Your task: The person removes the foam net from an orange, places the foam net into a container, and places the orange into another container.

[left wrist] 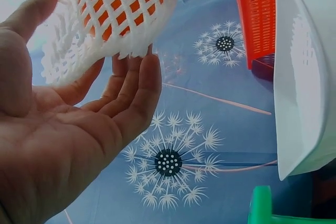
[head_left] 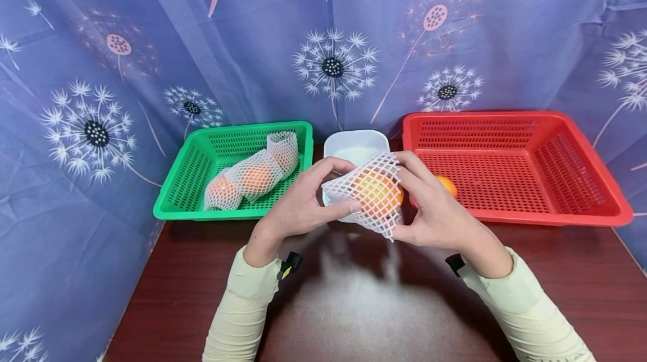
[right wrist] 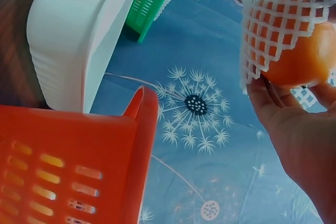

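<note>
Above the table in the head view, an orange [head_left: 379, 192] sits partly inside a white foam net sleeve [head_left: 340, 185]. My left hand [head_left: 293, 205] pinches the narrow left end of the sleeve, thumb in front and fingers behind. From the other side, my right hand [head_left: 434, 205] grips the sleeve's open edge and the orange, its fingertips above and thumb below. Bare orange peel [right wrist: 310, 59] shows past the sleeve's edge in the right wrist view. The left wrist view has the netted part of the orange [left wrist: 121, 3] above my left fingers [left wrist: 147, 82].
A green basket [head_left: 242, 129] on the left holds several netted oranges [head_left: 256, 178]. Behind my hands stands a white tub [head_left: 356, 136]. A red basket [head_left: 505, 182] is on the right, with a bare orange [head_left: 447, 185] partly hidden by my right hand. A patterned curtain [head_left: 253, 42] hangs behind.
</note>
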Motion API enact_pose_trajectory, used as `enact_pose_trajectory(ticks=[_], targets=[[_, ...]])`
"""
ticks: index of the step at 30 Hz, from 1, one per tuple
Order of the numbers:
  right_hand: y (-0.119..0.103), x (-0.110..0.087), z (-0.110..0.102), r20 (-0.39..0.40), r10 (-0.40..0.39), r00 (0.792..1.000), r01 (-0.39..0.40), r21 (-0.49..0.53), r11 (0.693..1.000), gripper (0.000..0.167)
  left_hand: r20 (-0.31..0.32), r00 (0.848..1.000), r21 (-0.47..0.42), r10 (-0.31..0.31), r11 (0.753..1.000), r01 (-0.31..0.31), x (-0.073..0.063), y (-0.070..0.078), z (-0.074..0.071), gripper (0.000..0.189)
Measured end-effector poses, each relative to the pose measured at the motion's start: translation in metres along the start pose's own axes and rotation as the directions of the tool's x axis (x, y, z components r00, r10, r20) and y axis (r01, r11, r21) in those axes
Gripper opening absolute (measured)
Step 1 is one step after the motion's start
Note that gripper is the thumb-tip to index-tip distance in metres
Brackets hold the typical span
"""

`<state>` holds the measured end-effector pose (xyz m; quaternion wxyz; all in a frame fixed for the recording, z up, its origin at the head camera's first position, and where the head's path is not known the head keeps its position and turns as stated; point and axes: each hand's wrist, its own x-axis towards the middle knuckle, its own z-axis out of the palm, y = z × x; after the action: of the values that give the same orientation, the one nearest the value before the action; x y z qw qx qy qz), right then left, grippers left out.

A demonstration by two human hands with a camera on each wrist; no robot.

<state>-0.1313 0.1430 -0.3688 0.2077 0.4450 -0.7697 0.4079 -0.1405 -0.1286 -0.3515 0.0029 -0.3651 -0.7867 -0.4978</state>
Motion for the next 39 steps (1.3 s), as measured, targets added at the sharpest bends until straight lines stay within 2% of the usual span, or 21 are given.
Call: enact_pose_trajectory(ticks=[10,18,27,39], targets=[[0.000,0.000,-0.003,0.009,-0.002,1.000,0.002,-0.008,1.000,0.069,-0.028,1.000,-0.055,-0.009,0.998,0.007,0.000,0.000,0.002,0.037],[0.001,-0.002,-0.007,0.042,0.054,0.998,-0.051,-0.070,0.996,0.059,-0.067,0.998,0.000,0.016,1.000,-0.016,0.001,-0.002,0.002,0.025],[0.001,-0.003,-0.011,0.062,0.085,0.994,-0.077,-0.126,0.989,0.064,-0.104,0.994,0.056,0.016,0.998,-0.010,0.000,-0.004,0.000,0.021],[0.005,-0.003,-0.017,0.031,0.001,1.000,0.003,-0.111,0.994,0.078,-0.154,0.988,0.115,-0.024,0.992,0.042,0.000,-0.008,-0.002,0.018]])
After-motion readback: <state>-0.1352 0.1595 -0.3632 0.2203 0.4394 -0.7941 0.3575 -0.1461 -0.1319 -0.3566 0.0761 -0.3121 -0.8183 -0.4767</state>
